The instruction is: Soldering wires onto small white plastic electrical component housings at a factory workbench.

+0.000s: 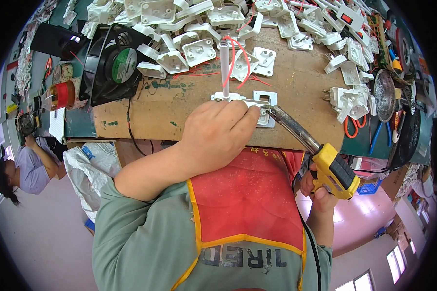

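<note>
Red apron (252, 203) and green shirt (145, 237) come first. Beyond them, the left hand (223, 131), fingers drawn together, grips a white plastic housing (251, 103) at the near side of the table (145, 119). The right hand (319, 191) is wrapped around a yellow soldering gun (336, 170); whether its tip touches the housing is hard to tell. If hot, a slight slip could burn the adjacent fingertips or melt plastic, and the looping red wires (233, 53) could drop against it.
</note>
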Demonstrator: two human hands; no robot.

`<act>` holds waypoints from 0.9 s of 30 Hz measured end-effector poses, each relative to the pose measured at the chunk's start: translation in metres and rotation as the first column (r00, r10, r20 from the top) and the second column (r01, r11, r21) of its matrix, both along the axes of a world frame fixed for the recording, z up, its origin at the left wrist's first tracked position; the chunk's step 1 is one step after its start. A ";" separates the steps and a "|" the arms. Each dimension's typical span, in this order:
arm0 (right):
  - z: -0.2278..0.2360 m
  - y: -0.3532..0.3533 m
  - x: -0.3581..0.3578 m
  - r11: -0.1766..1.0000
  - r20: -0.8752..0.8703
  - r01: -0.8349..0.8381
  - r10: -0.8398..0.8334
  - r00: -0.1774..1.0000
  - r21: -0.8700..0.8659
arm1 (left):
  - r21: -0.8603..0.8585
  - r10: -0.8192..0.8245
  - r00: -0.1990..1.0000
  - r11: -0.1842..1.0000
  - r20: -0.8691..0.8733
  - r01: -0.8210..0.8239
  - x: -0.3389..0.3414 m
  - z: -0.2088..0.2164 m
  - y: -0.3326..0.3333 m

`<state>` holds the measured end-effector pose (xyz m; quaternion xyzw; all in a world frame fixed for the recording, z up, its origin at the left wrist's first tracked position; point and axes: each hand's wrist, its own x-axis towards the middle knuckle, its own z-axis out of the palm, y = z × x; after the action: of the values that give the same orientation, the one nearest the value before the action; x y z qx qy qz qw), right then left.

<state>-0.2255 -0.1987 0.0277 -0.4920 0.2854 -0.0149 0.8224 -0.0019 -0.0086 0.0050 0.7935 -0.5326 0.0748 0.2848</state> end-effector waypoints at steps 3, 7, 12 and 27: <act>0.000 0.001 0.000 0.999 -0.014 0.041 -0.041 0.999 -0.036 | -0.004 -0.001 0.999 1.000 -0.034 0.000 0.001 0.004 0.000; 0.001 -0.001 -0.001 0.998 -0.017 0.047 -0.048 0.999 -0.042 | 0.048 -0.005 0.998 0.999 -0.067 0.008 0.001 0.007 0.001; 0.003 -0.001 0.001 0.998 -0.007 0.040 -0.040 0.999 -0.047 | 0.078 -0.004 0.998 0.997 -0.062 0.009 0.001 0.009 0.001; 0.007 0.000 0.005 0.997 -0.018 0.041 -0.042 0.999 -0.066 | 0.097 0.002 0.998 0.995 -0.067 0.005 0.001 0.011 0.000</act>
<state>-0.2207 -0.1985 0.0351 -0.5128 0.3029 -0.0364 0.8025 -0.0008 -0.0090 0.0156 0.8081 -0.5263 0.0218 0.2636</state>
